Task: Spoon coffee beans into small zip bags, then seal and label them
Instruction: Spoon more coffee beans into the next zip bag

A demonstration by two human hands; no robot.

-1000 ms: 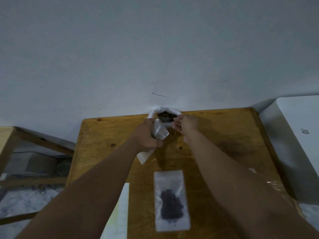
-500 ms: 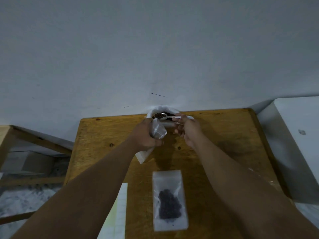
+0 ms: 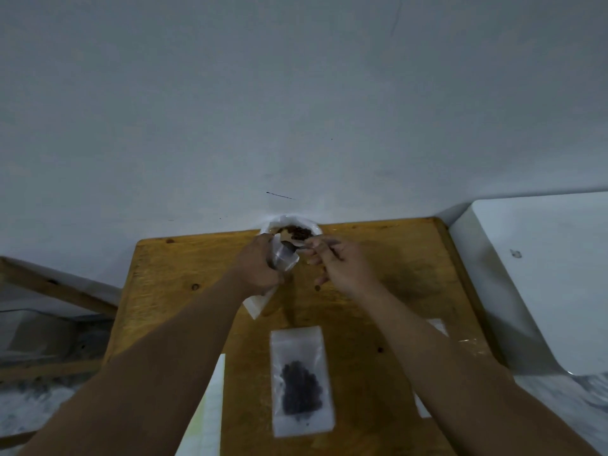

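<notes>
My left hand (image 3: 258,269) grips a small clear zip bag (image 3: 285,260), mouth held open and tilted up; its bottom corner (image 3: 258,306) pokes out below the fist. My right hand (image 3: 335,263) pinches a metal spoon (image 3: 291,247) whose bowl sits at the bag's mouth. Just behind stands a white open bag of coffee beans (image 3: 296,230) at the far table edge against the wall. A filled zip bag (image 3: 301,380) with dark beans lies flat on the wooden table (image 3: 171,291), near me between my forearms.
A pale sheet of labels (image 3: 209,409) lies at the front left of the table. Clear plastic bags (image 3: 460,343) lie at the right edge. A white box-shaped object (image 3: 543,274) stands to the right; wooden framing (image 3: 49,287) is at the left.
The spoon has come out of the bean bag and moved down to the mouth of the small zip bag. My left hand stayed nearly still.
</notes>
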